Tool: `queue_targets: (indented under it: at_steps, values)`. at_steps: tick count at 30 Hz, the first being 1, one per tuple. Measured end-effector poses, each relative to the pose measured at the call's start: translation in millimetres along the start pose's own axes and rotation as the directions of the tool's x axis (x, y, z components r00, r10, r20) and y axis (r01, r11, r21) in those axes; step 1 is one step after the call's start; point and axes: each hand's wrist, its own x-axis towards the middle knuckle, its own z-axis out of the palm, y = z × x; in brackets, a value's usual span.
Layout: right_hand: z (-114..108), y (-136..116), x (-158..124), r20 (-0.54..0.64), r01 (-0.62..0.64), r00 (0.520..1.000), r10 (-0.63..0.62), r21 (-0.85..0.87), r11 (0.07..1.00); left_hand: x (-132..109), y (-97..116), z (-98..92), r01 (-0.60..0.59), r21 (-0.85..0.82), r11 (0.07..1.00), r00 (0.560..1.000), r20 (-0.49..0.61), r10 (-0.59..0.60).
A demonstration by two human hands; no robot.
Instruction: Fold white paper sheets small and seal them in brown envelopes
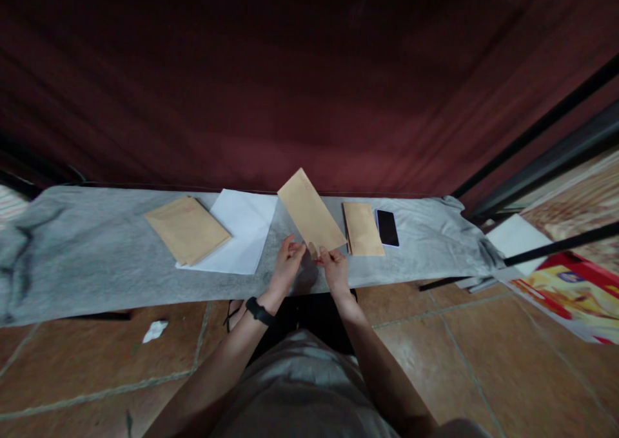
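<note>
A tan paper envelope is held tilted over the middle of the grey cloth-covered table. My right hand pinches its lower edge near the right corner. Beside that same edge, my left hand has its fingers apart, close to the lower left corner, with nothing visible in them. A pile of tan envelopes lies at the left, partly over white paper sheets. Just right of the held envelope is a smaller stack of tan envelopes.
A dark-screened phone lies right of the small stack. Behind the table hangs a dark red curtain. Black metal bars and a red and yellow printed box stand at the right. White scrap lies on the tiled floor.
</note>
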Motion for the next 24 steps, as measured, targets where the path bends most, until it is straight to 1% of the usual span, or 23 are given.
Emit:
queue_targets:
  at_steps: [2, 4, 7, 9, 10, 12, 13, 14, 15, 16, 17, 18, 19, 20, 22, 24]
  values:
    - [6.9, 7.6, -2.4, 0.033, -0.079, 0.997, 0.076, 0.121, 0.989, 3.2, -11.7, -3.6, 0.057, 0.0, 0.998, 0.996, 0.065, -0.057]
    - [13.4, 14.7, -7.3, 0.088, -0.168, 0.985, 0.151, 0.235, 0.957, 8.2, -22.7, -6.3, 0.052, 0.018, 0.998, 0.992, 0.116, -0.054]
    - [16.9, 21.7, -16.0, 0.169, -0.283, 0.957, 0.235, 0.38, 0.881, 17.7, -33.1, -11.6, 0.001, 0.111, 0.994, 0.997, 0.072, -0.009]
    - [13.9, 23.6, -21.4, 0.231, -0.331, 0.938, 0.258, 0.378, 0.865, 23.0, -35.9, -17.4, 0.013, 0.167, 0.986, 0.998, 0.061, -0.023]
    - [11.0, 23.9, -23.8, 0.283, -0.366, 0.919, 0.275, 0.351, 0.862, 24.7, -36.7, -20.8, 0.029, 0.191, 0.981, 0.997, 0.068, -0.043]
    - [3.7, 23.3, -27.2, 0.382, -0.421, 0.867, 0.32, 0.216, 0.881, 25.6, -38.1, -27.6, 0.06, 0.244, 0.968, 0.994, 0.077, -0.081]
    - [-0.2, 22.5, -28.1, 0.392, -0.405, 0.858, 0.332, 0.117, 0.907, 24.9, -39.0, -30.5, 0.068, 0.278, 0.958, 0.993, 0.075, -0.092]
    - [-4.2, 21.4, -28.4, 0.363, -0.338, 0.878, 0.311, 0.011, 0.941, 23.8, -40.2, -32.9, 0.07, 0.313, 0.947, 0.993, 0.071, -0.097]
    - [-8.1, 20.0, -28.2, 0.313, -0.223, 0.918, 0.244, -0.103, 0.969, 22.4, -41.5, -34.9, 0.072, 0.349, 0.934, 0.993, 0.063, -0.1]
    - [-12.0, 18.7, -27.7, 0.265, -0.069, 0.955, 0.13, -0.224, 0.972, 20.9, -42.9, -36.5, 0.073, 0.387, 0.919, 0.993, 0.054, -0.102]
    - [-15.7, 17.6, -27.0, 0.245, 0.102, 0.969, -0.014, -0.348, 0.932, 19.3, -44.1, -38.0, 0.068, 0.431, 0.9, 0.994, 0.051, -0.1]
    - [-19.5, 17.0, -26.4, 0.264, 0.262, 0.953, -0.15, -0.464, 0.846, 17.8, -45.1, -39.5, 0.053, 0.483, 0.874, 0.995, 0.052, -0.089]
    - [-23.2, 17.0, -26.0, 0.318, 0.389, 0.916, -0.244, -0.559, 0.732, 16.3, -45.7, -40.9, 0.024, 0.544, 0.839, 0.996, 0.058, -0.067]
    - [-26.7, 17.9, -25.9, 0.387, 0.478, 0.876, -0.287, -0.628, 0.614, 14.8, -45.9, -42.4, -0.018, 0.612, 0.79, 0.997, 0.069, -0.03]
    - [-33.0, 21.6, -26.7, 0.502, 0.575, 0.818, -0.281, -0.702, 0.42, 12.3, -45.4, -44.1, -0.142, 0.755, 0.64, 0.99, 0.1, 0.101]
    - [-37.4, 26.4, -28.1, 0.566, 0.617, 0.787, -0.247, -0.728, 0.298, 12.0, -44.6, -41.6, -0.276, 0.842, 0.464, 0.95, 0.166, 0.264]
